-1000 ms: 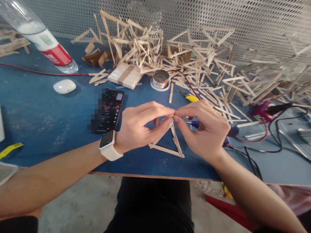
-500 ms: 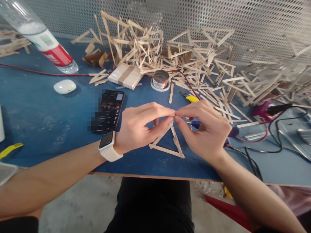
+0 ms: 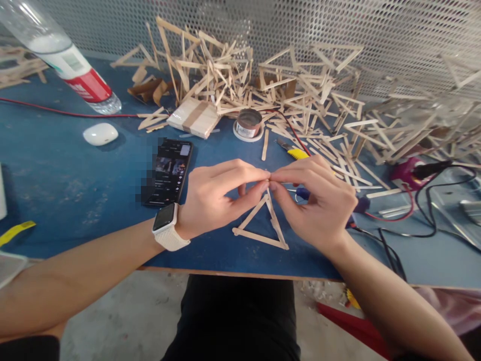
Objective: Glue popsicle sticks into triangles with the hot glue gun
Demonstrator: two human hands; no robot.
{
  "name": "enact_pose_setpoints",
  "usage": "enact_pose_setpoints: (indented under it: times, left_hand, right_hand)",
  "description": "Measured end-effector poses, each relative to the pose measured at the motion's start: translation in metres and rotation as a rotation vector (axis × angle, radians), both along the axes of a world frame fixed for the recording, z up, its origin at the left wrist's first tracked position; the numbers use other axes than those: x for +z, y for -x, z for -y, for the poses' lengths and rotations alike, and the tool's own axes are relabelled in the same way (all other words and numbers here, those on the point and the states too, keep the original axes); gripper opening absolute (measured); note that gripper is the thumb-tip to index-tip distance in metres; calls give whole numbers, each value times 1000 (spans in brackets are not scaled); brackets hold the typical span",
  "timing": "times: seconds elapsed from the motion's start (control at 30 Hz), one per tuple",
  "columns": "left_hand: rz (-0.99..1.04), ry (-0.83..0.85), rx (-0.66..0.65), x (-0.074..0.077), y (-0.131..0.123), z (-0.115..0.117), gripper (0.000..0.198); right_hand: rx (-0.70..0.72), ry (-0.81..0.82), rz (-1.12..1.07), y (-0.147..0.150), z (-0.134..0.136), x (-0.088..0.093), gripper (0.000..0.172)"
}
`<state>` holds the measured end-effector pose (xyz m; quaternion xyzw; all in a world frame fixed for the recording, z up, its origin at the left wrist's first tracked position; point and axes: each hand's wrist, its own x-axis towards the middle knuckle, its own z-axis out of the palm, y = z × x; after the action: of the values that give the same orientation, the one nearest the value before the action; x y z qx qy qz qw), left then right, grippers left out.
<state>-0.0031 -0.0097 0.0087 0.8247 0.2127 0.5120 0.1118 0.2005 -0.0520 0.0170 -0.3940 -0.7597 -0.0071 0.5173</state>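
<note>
A triangle of flat wooden craft sticks (image 3: 260, 239) hangs point up, its base just above or on the blue table; I cannot tell which. My left hand (image 3: 221, 193), with a watch on the wrist, pinches at its top corner. From the other side, thumb and forefinger of my right hand (image 3: 315, 200) are closed at the same corner. The fingertips of both hands touch and hide the joint. Behind the right hand, a thin tool with a blue handle (image 3: 302, 193) is partly covered.
A heap of loose and joined craft sticks (image 3: 210, 75) lies along the perforated metal panel. Nearer are a small round tin (image 3: 248, 124), a wrapped stick bundle (image 3: 194, 117), a yellow cutter (image 3: 296, 152) and a phone (image 3: 169, 173). A bottle (image 3: 84, 82) stands left; black cables (image 3: 430, 205) run right.
The triangle's lower edge has swung slightly right and toward me, and more of its top shows below the fingers. Both hands stay nearly in place. The phone's screen picture differs.
</note>
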Motion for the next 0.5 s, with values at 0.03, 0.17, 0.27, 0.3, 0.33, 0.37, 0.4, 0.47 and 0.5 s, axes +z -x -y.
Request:
enact_pose_setpoints:
  times: [0.03, 0.17, 0.27, 0.3, 0.33, 0.37, 0.4, 0.47, 0.5]
  left_hand:
    - [-9, -5, 7, -1, 0, 0, 12]
    - [-10, -30, 18, -1, -1, 0, 11]
    - [12, -7, -1, 0, -2, 0, 12]
    - [15, 12, -12, 1, -2, 1, 12]
    - [14, 29, -24, 1, -2, 1, 12]
    - [13, 38, -33, 1, -2, 1, 12]
    - [12, 39, -37, 1, -2, 1, 12]
    - [8, 25, -31, 1, -2, 1, 13]
    - [10, 12, -25, 1, -2, 0, 14]
  right_hand:
    - [-2, 0, 4, 0, 0, 0, 20]
    - [-7, -2, 7, 0, 0, 0, 20]
    - [-3, 5, 1, 0, 0, 0, 20]
    - [-3, 5, -3, 0, 0, 0, 19]
    - [-3, 2, -6, 0, 1, 0, 19]
    - [-5, 0, -7, 0, 1, 0, 19]
    - [-7, -2, -6, 0, 1, 0, 19]
    - [-12, -4, -2, 0, 1, 0, 19]
    - [-13, -4, 0, 0, 0, 1, 19]
